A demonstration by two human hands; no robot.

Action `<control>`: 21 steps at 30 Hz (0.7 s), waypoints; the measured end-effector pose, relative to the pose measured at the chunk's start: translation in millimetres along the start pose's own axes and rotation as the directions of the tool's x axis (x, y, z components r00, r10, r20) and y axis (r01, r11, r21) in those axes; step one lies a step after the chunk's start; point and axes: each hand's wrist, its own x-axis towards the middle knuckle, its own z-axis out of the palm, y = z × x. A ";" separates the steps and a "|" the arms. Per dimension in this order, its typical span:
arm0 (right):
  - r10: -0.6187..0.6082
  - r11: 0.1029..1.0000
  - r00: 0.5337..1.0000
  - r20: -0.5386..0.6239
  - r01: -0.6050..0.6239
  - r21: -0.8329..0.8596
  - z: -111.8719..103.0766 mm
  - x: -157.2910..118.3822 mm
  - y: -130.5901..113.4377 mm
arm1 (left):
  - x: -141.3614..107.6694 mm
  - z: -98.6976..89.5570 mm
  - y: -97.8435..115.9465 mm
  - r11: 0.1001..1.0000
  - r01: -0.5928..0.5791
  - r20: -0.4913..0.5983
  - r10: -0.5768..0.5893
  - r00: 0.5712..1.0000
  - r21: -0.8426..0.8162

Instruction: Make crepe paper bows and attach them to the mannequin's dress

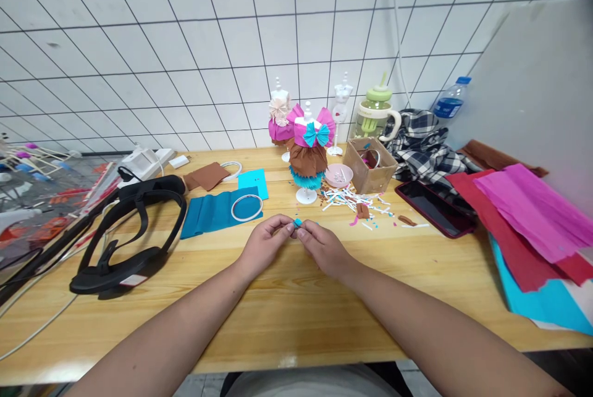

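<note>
Both hands meet over the middle of the table. My left hand (270, 238) and my right hand (324, 247) pinch a small blue piece of paper (297, 223) between thumbs and fingers, and most of it is hidden by the fingertips. Just beyond stands a mini dress form (307, 156) with a pink top, blue bow, brown skirt and blue fringed hem. To the left of my hands, a roll of tape (247, 208) lies on dark blue crepe paper (208, 212), near a bright blue sheet (254, 183).
Paper scraps (356, 202), a pink bowl (339, 175) and a cardboard box (370, 165) are at the back right. A phone (435, 207) and coloured crepe sheets (537, 218) lie further right. On the left rests a black headset (130, 236) beside cables.
</note>
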 end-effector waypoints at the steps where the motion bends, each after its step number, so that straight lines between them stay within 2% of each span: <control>1: 0.008 1.000 1.000 -0.002 -0.008 0.019 0.2 0.0 -0.4 | -0.1 0.0 0.5 1.000 0.002 0.002 -0.002 1.000 0.001; 7: 0.063 0.983 0.997 0.037 -0.068 0.173 1.1 0.8 -1.9 | -0.2 -0.1 2.5 1.000 -0.005 0.007 0.005 1.000 0.020; 13: 0.064 0.973 0.996 0.055 -0.075 0.218 0.4 1.0 -1.5 | -0.6 0.3 3.6 1.000 0.002 0.016 -0.003 1.000 0.017; 18: 0.048 0.982 0.998 0.034 -0.053 0.179 3.2 0.7 -0.5 | -1.2 1.0 4.2 1.000 0.020 0.024 -0.020 1.000 0.005; 21: 0.014 0.999 0.999 -0.032 -0.013 0.043 -0.6 2.8 0.7 | -0.4 0.3 3.1 1.000 0.018 0.034 -0.018 0.999 -0.005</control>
